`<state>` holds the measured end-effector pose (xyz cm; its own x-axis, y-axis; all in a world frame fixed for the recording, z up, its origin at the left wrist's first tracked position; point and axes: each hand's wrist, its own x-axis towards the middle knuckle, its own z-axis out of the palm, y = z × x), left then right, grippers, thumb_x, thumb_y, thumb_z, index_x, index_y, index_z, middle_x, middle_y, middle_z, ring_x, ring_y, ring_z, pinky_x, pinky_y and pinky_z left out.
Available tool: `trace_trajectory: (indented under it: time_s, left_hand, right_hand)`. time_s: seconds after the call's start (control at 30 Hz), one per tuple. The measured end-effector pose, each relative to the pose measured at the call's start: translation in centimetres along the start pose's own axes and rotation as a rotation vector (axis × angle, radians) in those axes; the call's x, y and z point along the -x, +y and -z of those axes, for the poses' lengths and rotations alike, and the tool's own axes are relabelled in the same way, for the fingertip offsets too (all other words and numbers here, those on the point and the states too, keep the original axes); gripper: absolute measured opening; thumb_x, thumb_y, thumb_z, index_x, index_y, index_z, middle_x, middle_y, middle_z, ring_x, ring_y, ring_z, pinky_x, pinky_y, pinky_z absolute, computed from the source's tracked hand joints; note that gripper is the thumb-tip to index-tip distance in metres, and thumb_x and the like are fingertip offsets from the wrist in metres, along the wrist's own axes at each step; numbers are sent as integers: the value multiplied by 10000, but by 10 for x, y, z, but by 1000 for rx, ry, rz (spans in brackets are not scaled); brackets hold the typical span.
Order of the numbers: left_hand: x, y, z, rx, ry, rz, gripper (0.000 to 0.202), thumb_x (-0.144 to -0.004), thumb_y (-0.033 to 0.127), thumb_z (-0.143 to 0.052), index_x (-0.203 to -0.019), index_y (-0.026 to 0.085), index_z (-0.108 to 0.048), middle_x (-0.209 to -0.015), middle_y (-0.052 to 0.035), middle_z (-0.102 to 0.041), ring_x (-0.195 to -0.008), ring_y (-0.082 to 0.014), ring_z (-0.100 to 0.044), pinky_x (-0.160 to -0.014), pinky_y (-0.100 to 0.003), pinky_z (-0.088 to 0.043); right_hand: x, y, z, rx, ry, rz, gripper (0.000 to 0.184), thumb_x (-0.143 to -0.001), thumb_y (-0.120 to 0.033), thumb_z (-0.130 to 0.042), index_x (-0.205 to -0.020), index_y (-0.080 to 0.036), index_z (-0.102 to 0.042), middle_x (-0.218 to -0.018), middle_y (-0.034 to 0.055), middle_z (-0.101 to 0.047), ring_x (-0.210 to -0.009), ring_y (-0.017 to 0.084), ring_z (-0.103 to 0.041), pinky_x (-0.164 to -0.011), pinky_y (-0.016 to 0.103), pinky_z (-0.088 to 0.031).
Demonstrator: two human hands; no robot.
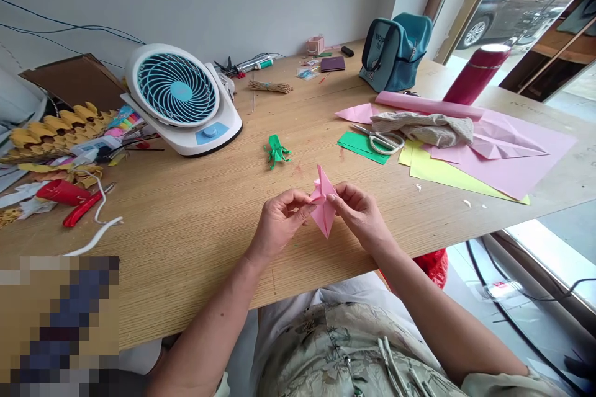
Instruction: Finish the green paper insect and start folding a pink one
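A folded piece of pink origami paper is held up between both hands, just above the wooden table. It is diamond-shaped, with one point up and one down and a crease along its middle. My left hand pinches a small flap on its left side between thumb and fingers. On the right edge, my right hand grips the paper with the thumb on its near face. Beyond the hands lies a small green origami figure with several thin legs. Fingers hide parts of the pink paper's sides.
A white fan stands back left. To the right lie scissors, green paper, yellow paper, pink sheets and a grey cloth. Behind them are a red bottle and a teal bag. Craft scraps clutter the left.
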<state>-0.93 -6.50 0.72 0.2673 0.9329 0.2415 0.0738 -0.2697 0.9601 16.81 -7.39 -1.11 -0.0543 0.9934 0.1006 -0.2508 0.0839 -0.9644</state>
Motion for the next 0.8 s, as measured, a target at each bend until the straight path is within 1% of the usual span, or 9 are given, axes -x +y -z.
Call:
trace_trajectory:
  time_s: [0.07, 0.13, 0.3, 0.43, 0.57, 0.63, 0.8]
  left_hand:
    - [-2, 1, 1, 36, -3, 62, 268, -775, 415, -792, -800, 159, -720, -741, -5, -683, -596, -94, -591, -539, -195, -521]
    - [-3, 2, 2, 47, 5, 96, 293, -766, 432, -792, -778, 148, -720, -722, -4, -680, -552, -84, -575, -518, -198, -523]
    - [-3, 2, 1, 54, 60, 114, 285, -784, 414, -765, -825, 145, -682, -760, -8, -701, -558, -84, -598, -519, -195, -533]
    - [-1, 0, 0, 33, 66, 106, 246, -822, 375, -729, -864, 152, -633, -786, -4, -703, -590, -85, -615, -535, -189, -536]
    - [1, -1, -1, -11, 60, 63, 196, -858, 333, -696, -903, 163, -611, -814, -4, -697, -645, -94, -631, -558, -184, -531]
    - [2, -1, -2, -34, 59, 47, 179, -873, 320, -679, -924, 171, -593, -816, -3, -691, -643, -92, -623, -561, -182, -517]
    - [4, -4, -6, -96, 118, 5, 232, -900, 292, -643, -1055, 208, -492, -693, 52, -610, -554, -82, -550, -538, -183, -444]
  right_hand:
    - [0, 1, 1, 7, -7, 0, 387, -754, -548, -782, -791, -191, -638, -735, -4, -581, -654, 121, -497, -595, 251, -401]
    - [0, 1, 1, 2, -14, -4, 396, -743, -548, -792, -786, -191, -628, -726, -8, -574, -647, 118, -490, -590, 249, -395]
    - [0, 0, -1, -1, -16, -20, 423, -714, -561, -809, -758, -196, -599, -701, -12, -574, -626, 117, -487, -578, 251, -398]
    - [0, 0, -1, 0, -17, -9, 411, -725, -544, -809, -750, -191, -599, -707, -8, -583, -634, 114, -497, -586, 249, -400]
    - [0, 1, 0, 1, -24, -9, 394, -739, -529, -804, -759, -190, -604, -706, -9, -589, -631, 112, -499, -582, 248, -398]
    - [0, 0, -1, -4, -26, -14, 392, -735, -529, -808, -768, -194, -605, -710, -9, -594, -634, 116, -504, -585, 252, -404]
    - [0, 0, -2, -19, -36, -34, 405, -714, -534, -822, -787, -209, -592, -715, -11, -601, -641, 126, -519, -595, 261, -427]
